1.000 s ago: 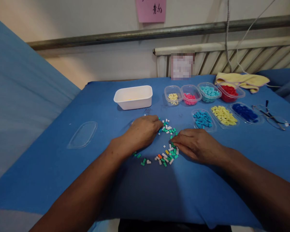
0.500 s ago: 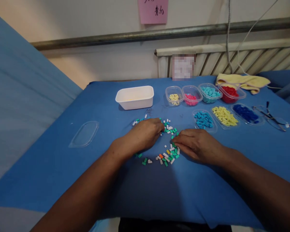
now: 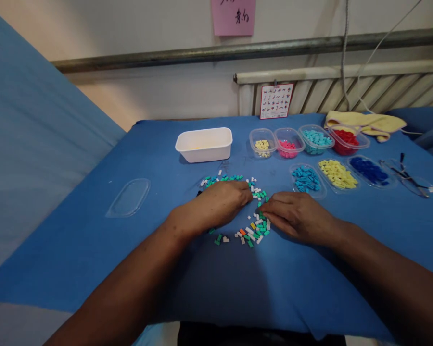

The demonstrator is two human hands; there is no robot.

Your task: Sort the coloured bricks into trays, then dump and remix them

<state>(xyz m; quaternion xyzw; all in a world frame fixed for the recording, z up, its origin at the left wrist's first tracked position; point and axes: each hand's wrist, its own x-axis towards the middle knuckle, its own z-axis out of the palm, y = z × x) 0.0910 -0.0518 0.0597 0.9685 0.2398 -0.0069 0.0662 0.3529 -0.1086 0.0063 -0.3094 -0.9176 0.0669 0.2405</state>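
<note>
A loose pile of tiny green, white, yellow and orange bricks (image 3: 254,228) lies on the blue cloth (image 3: 94,240) in front of me. My left hand (image 3: 220,204) rests palm down on the pile's left side. Its fingers are curled, with the tips touching bricks near the middle. My right hand (image 3: 296,216) lies on the pile's right side, its fingers drawn together in a pinch at the bricks. What either hand holds is hidden. A short row of green and white bricks (image 3: 220,179) shows just beyond my left knuckles.
A white tub (image 3: 204,144) stands at the back. To its right are several clear trays of sorted bricks: pale yellow (image 3: 262,146), pink (image 3: 287,148), teal (image 3: 315,138), red (image 3: 346,138), blue (image 3: 305,178), yellow (image 3: 337,174), dark blue (image 3: 368,169). A clear lid (image 3: 129,198) lies left, tweezers (image 3: 407,177) far right, a yellow cloth (image 3: 364,120) behind.
My left hand has slid slightly nearer and rightward, uncovering a row of green and white bricks behind it. My right hand has barely moved. The view has shifted a little.
</note>
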